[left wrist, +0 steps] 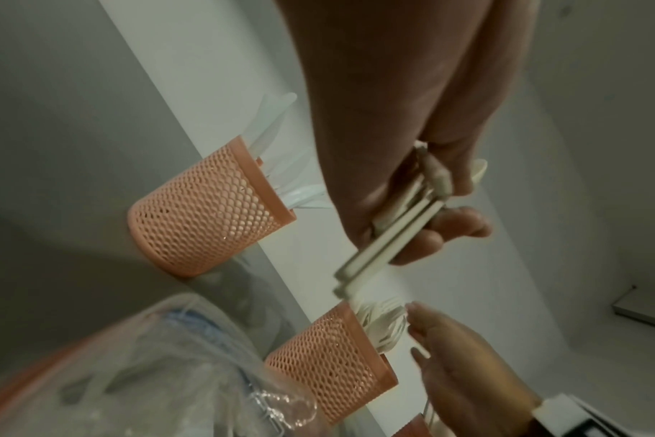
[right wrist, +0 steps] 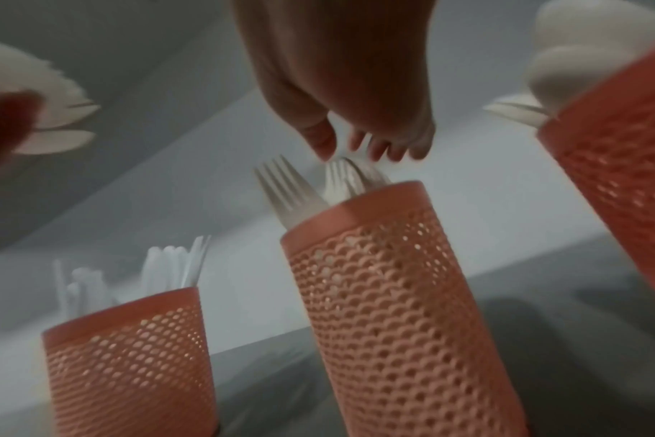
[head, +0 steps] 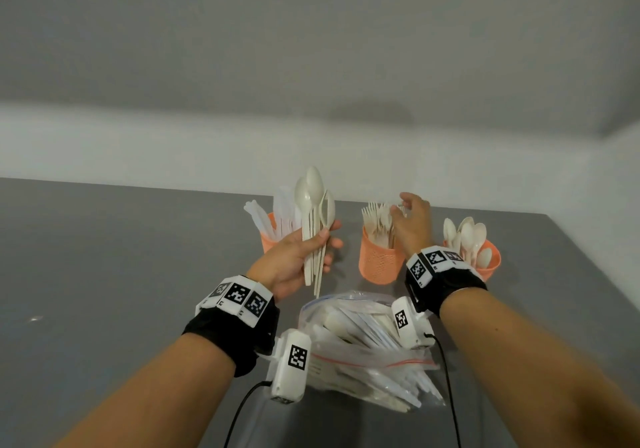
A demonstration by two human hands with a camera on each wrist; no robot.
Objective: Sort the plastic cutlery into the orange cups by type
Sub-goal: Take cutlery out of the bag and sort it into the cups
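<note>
Three orange mesh cups stand in a row on the grey table. The left cup (head: 267, 239) holds white knives, the middle cup (head: 379, 261) forks, the right cup (head: 490, 263) spoons. My left hand (head: 301, 257) grips a bundle of cream spoons (head: 313, 201) upright in front of the left cup; their handles (left wrist: 389, 245) stick out below the fingers. My right hand (head: 412, 220) hovers over the middle cup with fingers loosely spread just above the forks (right wrist: 341, 183), holding nothing.
A clear zip bag (head: 363, 347) with more white cutlery lies on the table (head: 121, 274) just in front of me, between my forearms. A pale wall runs behind the cups at the table's far edge.
</note>
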